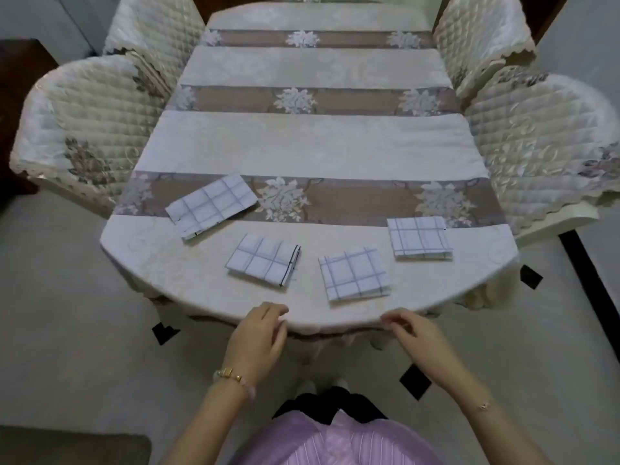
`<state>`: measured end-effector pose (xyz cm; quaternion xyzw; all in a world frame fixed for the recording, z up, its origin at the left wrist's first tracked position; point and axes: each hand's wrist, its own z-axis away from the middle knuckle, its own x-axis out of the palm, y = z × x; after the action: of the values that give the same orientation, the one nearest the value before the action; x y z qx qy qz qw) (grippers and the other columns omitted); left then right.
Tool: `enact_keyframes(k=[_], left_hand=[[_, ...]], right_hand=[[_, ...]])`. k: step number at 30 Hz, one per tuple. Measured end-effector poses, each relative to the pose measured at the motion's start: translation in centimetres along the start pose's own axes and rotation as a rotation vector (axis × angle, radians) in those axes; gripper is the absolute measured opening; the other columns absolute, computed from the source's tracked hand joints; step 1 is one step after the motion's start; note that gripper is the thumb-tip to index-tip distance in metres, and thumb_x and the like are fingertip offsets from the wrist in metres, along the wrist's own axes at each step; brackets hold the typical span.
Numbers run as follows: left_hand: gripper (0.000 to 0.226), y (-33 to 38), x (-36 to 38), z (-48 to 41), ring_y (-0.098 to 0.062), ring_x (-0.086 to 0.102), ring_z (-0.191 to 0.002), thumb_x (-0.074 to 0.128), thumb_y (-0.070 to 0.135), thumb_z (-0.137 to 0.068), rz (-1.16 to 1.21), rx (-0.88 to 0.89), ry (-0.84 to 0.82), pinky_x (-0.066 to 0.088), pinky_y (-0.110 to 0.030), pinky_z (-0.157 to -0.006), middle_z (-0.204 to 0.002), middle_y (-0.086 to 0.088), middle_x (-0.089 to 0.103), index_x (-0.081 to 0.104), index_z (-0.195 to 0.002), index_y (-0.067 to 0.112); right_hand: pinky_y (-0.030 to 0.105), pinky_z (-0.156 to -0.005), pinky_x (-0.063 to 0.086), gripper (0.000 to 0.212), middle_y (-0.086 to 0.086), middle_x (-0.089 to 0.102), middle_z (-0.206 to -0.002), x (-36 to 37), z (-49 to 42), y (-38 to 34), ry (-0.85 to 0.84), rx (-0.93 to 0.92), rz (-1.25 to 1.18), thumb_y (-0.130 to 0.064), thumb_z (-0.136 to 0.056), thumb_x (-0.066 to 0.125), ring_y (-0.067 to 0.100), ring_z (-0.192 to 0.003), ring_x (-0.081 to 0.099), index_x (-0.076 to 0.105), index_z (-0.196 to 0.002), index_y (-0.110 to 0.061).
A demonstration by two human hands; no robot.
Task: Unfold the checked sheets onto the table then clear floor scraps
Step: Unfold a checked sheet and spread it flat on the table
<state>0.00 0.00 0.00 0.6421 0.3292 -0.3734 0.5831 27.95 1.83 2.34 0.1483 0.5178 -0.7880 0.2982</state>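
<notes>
Several folded white checked sheets lie on the near part of the table (312,142): a longer one at the left (211,203), one near the middle (264,259), one right of it (355,274), and one at the right (418,237). My left hand (260,333) hovers at the table's near edge, fingers loosely curled, holding nothing. My right hand (414,333) rests at the same edge further right, fingers apart, holding nothing. Black scraps lie on the floor: at the left (164,332), near my feet (415,382), and at the right (530,277).
The table wears a cream cloth with brown flowered bands. Quilted cream-covered chairs stand on both sides, two at the left (87,129) and two at the right (543,135). A dark strip (585,280) runs along the floor at the right. Pale floor surrounds the table.
</notes>
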Motion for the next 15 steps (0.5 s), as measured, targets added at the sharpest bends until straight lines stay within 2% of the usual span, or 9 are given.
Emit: enact_keyframes(k=[3,6,8,10,12,15], left_hand=[[0.036,0.1,0.6,-2.1,-0.022,0.066,-0.093,0.042,0.031,-0.078,-0.176,0.094,-0.053,0.052,-0.028,-0.080,-0.104,-0.004,0.068,0.059,-0.107,0.016],[0.042,-0.8,2.0,-3.3,-0.024,0.064,-0.107,0.041,0.039,-0.078,-0.288,0.092,-0.129,0.053,-0.035,-0.087,-0.119,-0.007,0.066,0.046,-0.116,0.022],[0.044,-1.2,2.6,-3.2,-0.024,0.059,-0.113,0.041,0.040,-0.080,-0.306,0.064,-0.156,0.051,-0.038,-0.092,-0.123,-0.007,0.064,0.048,-0.119,0.022],[0.045,-1.4,2.8,-2.9,-0.021,0.047,-0.119,0.040,0.041,-0.083,-0.318,0.061,-0.167,0.039,-0.039,-0.099,-0.127,-0.007,0.062,0.052,-0.121,0.021],[0.046,-1.6,3.0,-2.6,-0.019,0.038,-0.124,0.031,0.043,-0.092,-0.335,0.057,-0.177,0.026,-0.036,-0.101,-0.133,-0.005,0.058,0.051,-0.126,0.021],[0.056,-1.4,2.8,-2.2,-0.017,0.034,-0.129,0.007,0.045,-0.097,-0.325,0.002,-0.256,0.012,-0.033,-0.109,-0.139,-0.003,0.053,0.043,-0.133,0.022]], right_hand=[[0.012,-0.076,0.045,0.022,-0.006,0.069,-0.094,-1.4,-2.6,-2.1,0.083,-0.073,-0.025,-0.009,-0.090,0.053,0.007,-0.092,0.062,0.064,-0.099,-0.025],[0.028,-0.090,0.048,0.025,-0.007,0.065,-0.104,-2.2,-5.8,-4.1,0.133,-0.150,0.118,-0.014,-0.089,0.054,0.011,-0.102,0.059,0.063,-0.110,-0.024],[0.030,-0.097,0.044,0.032,-0.004,0.060,-0.120,-2.4,-8.0,-4.5,0.111,-0.180,0.201,-0.019,-0.090,0.054,0.013,-0.113,0.053,0.059,-0.121,-0.021],[0.032,-0.104,0.038,0.044,-0.002,0.054,-0.133,-2.5,-10.2,-4.9,0.050,-0.232,0.311,-0.023,-0.088,0.058,0.017,-0.125,0.046,0.052,-0.131,-0.021],[0.034,-0.108,0.034,0.056,-0.001,0.048,-0.140,-2.2,-11.9,-5.0,-0.036,-0.264,0.430,-0.025,-0.083,0.063,0.020,-0.131,0.040,0.046,-0.137,-0.021],[0.035,-0.100,0.039,0.053,-0.002,0.049,-0.134,-1.2,-12.9,-5.0,-0.067,-0.267,0.556,-0.027,-0.082,0.062,0.021,-0.125,0.039,0.050,-0.133,-0.021]])
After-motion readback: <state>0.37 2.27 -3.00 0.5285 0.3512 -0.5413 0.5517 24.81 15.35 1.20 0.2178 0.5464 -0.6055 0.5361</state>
